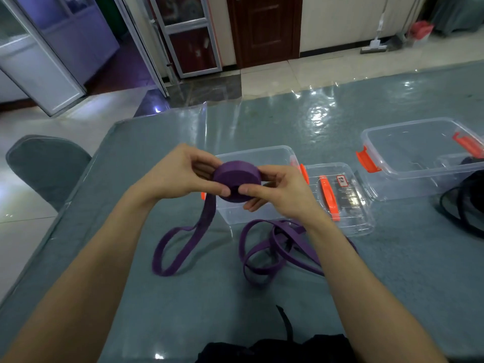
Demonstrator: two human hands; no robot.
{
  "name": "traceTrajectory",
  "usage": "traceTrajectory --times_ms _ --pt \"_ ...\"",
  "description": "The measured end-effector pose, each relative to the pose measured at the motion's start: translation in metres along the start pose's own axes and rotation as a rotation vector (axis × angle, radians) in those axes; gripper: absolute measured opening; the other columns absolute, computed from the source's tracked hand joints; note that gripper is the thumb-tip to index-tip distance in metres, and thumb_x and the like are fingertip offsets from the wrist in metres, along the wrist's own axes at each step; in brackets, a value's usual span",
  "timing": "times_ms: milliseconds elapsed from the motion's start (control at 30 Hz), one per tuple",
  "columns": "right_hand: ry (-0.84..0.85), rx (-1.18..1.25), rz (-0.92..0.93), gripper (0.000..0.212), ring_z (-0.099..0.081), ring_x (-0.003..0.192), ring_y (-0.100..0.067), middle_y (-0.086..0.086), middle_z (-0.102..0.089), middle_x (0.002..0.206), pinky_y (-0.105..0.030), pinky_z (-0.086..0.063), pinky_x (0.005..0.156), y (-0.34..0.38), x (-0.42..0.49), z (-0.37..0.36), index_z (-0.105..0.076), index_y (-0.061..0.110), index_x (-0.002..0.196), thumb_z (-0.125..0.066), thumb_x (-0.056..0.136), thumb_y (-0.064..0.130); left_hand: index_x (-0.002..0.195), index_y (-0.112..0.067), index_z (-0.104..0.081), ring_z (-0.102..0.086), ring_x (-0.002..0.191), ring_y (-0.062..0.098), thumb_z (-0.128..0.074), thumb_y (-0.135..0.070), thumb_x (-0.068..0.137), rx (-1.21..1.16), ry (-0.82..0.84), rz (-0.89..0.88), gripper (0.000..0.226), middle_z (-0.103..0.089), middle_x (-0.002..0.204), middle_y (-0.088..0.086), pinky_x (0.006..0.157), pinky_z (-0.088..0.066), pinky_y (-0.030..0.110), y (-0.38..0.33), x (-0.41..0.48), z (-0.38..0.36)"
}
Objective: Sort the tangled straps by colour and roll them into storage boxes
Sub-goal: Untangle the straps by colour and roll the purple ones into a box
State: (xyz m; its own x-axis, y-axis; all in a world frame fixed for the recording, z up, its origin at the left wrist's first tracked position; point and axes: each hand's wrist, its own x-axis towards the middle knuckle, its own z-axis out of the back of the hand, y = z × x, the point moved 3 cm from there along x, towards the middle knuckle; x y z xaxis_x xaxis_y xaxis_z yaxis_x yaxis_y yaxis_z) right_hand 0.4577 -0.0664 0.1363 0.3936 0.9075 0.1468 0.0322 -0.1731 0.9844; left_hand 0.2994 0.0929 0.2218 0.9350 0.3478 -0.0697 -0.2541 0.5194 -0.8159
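room: tiled floor lay behind the table, with a dark wooden door [264,30] in the far wall, a mop [373,45] leaning to its right and a grey-covered chair [47,166] by the table's left corner.
surface: a grey-green table [196,297] lay under a glossy clear sheet that caught the light.
arms: both bare forearms reached forward from the bottom corners and met above the middle of the table, wrists bent slightly inward.
left hand [172,174]: was raised off the table, fingers curled over the far top edge of the purple roll [235,176], thumb pressed on its near flat face; it gripped the roll.
right hand [282,192]: was level with the left, thumb on the same flat face just beside the left thumb, fingers curled under and behind; it gripped the roll too.
purple roll: was a tight coil held in the air between the hands, in front of the near box [256,150].
loose strap [264,247]: the unrolled tail hung from the roll's lower left, dropped to the table and lay in open loops below both wrists.
near box: was clear with orange clips, open, right behind the hands; its contents could not be told.
lid [345,205]: was clear with an orange handle, flat on the table just right of the near box.
far box [419,153]: was clear, open, well to the right.
black straps [468,203]: were a dark tangle at the right edge, beside the far box.
dark bundle [275,347]: sat at the near edge, too dim to tell apart.
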Motion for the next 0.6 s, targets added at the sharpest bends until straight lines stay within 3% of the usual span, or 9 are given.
traceTrajectory --times_ms 100,200,333,467,533,600 --pt "-0.037 0.223 0.014 0.030 -0.080 0.072 -0.042 -0.018 -0.082 0.101 -0.038 -0.067 0.066 0.007 0.002 0.006 -0.085 0.020 0.109 -0.094 0.081 0.026 0.104 -0.031 -0.088 -0.083 0.097 0.019 -0.101 -0.028 0.064 -0.119 -0.071 -0.012 0.043 -0.085 0.101 0.002 0.091 -0.065 0.029 0.014 -0.003 -0.011" --pt "-0.038 0.314 0.008 0.038 -0.080 0.073 -0.041 -0.024 -0.081 0.101 -0.038 -0.067 0.067 0.008 0.002 0.003 -0.084 0.015 0.112 -0.094 0.079 0.032 0.104 -0.029 -0.088 -0.082 0.100 0.020 -0.104 -0.024 0.064 -0.284 -0.154 -0.026 0.043 -0.085 0.103 0.006 0.091 -0.063 0.027 0.024 -0.001 -0.026" --pt "-0.075 0.395 -0.008 0.034 -0.081 0.074 -0.036 -0.024 -0.080 0.101 -0.035 -0.067 0.067 0.001 -0.001 -0.007 -0.084 0.016 0.110 -0.093 0.081 0.032 0.103 -0.031 -0.088 -0.082 0.098 0.016 -0.095 -0.029 0.067 -0.381 -0.142 -0.053 0.036 -0.085 0.105 0.002 0.087 -0.061 0.021 0.021 0.000 -0.038" --pt "-0.104 0.407 -0.006 0.029 -0.081 0.075 -0.036 -0.024 -0.081 0.102 -0.034 -0.066 0.066 0.002 -0.002 -0.003 -0.085 0.018 0.108 -0.091 0.082 0.030 0.122 -0.016 -0.078 -0.083 0.093 0.023 -0.083 -0.016 0.093 -0.484 -0.215 -0.068 0.030 -0.084 0.104 0.009 0.083 -0.065 0.030 0.025 -0.004 -0.036" --pt "-0.111 0.413 0.001 0.030 -0.081 0.075 -0.036 -0.024 -0.080 0.103 -0.034 -0.066 0.066 0.003 -0.002 -0.002 -0.084 0.018 0.108 -0.089 0.081 0.029 0.126 -0.005 -0.073 -0.083 0.091 0.029 -0.078 -0.017 0.092 -0.492 -0.301 -0.063 0.037 -0.084 0.103 0.014 0.081 -0.065 0.033 0.026 -0.005 -0.034" --pt "-0.123 0.420 0.009 0.028 -0.081 0.075 -0.036 -0.024 -0.080 0.104 -0.034 -0.067 0.066 0.004 -0.002 -0.002 -0.084 0.017 0.109 -0.088 0.083 0.028 0.122 -0.006 -0.078 -0.083 0.091 0.027 -0.081 -0.019 0.086 -0.475 -0.353 -0.051 0.039 -0.084 0.104 0.013 0.081 -0.065 0.033 0.026 -0.005 -0.034"
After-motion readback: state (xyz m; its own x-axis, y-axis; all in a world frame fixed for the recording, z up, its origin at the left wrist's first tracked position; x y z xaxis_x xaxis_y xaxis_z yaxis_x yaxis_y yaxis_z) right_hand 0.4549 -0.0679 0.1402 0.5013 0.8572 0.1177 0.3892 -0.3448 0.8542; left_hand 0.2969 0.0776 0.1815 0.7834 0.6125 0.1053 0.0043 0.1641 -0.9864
